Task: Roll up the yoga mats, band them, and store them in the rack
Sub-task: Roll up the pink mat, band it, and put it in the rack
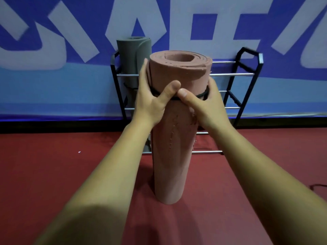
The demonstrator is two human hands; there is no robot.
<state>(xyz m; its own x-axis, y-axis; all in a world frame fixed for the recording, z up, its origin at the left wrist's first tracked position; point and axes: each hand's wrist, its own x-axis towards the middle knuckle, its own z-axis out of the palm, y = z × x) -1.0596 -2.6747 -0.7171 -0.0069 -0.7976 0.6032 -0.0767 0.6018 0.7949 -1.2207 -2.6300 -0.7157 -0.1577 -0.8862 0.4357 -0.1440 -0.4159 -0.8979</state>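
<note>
You are standing the pink mat [171, 156] on end on the red floor [53, 174], close in front of you, with both arms reaching out to it. Your left hand [150, 101] is wrapping round its left side and your right hand [203, 105] round its right. The fingers are curling behind the roll, and both thumbs are pressing on the front right at the black band [200, 94], which is circling the roll a little below its top end.

By my reading, you are seating that band. Work it round with the thumbs until it is lying level rather than slanting, and squeeze the roll as you go. The layers at the top are sitting loose and stepped, and a slack band would likely let them spring. Bear down lightly so the foot is not skidding.

Just behind, the black rack [247, 68] with silver rails is holding a grey mat [132, 59] upright at its left end; the pink one would go beside it, I judge.

Farthest back, a blue banner [53, 50] is showing huge white letters, cropped and slanted. I am not making out any whole word, and no label is showing on either mat.
</note>
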